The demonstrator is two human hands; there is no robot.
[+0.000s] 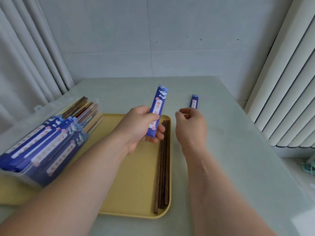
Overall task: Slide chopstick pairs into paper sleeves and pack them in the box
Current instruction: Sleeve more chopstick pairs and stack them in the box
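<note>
My left hand [141, 128] holds a blue paper sleeve [157, 106] above the yellow tray [133, 193], thumb on top, the sleeve pointing away from me. My right hand [190, 125] hovers to its right with fingers curled and nothing in them. Beyond that hand another blue sleeve [194, 101] lies on the table, partly hidden by the fingers. Several dark wooden chopsticks [163, 166] lie along the tray's right side. A clear plastic box [51, 138] at the left holds several sleeved chopstick pairs.
The pale table [238, 150] ends at a wall behind. Curtains hang at the far left, and a white ribbed radiator [293, 99] stands at the right. A teal object [309, 167] sits at the right edge.
</note>
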